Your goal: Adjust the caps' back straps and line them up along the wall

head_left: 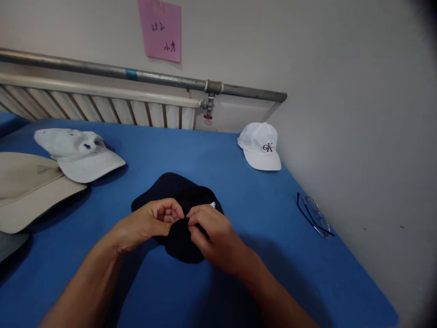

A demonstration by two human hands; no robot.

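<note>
A dark navy-black baseball cap (185, 253) lies in front of me on the blue surface, its brim (165, 189) pointing away to the left. My left hand (150, 223) pinches the cap's edge from the left, thumb and fingers curled together. From the right, my right hand (213, 232) grips the same cap, its fingertips almost meeting the left ones near the middle. A small white patch shows beside the right knuckles. What lies exactly between the fingertips is hidden.
A white cap with black letters (261, 146) sits at the far right, near glasses (316, 218) by the wall. Left are a white cap (85, 155), a beige cap (30, 191) and part of a grey one (12, 243). Behind the blue table (164, 291) runs a radiator (119, 109).
</note>
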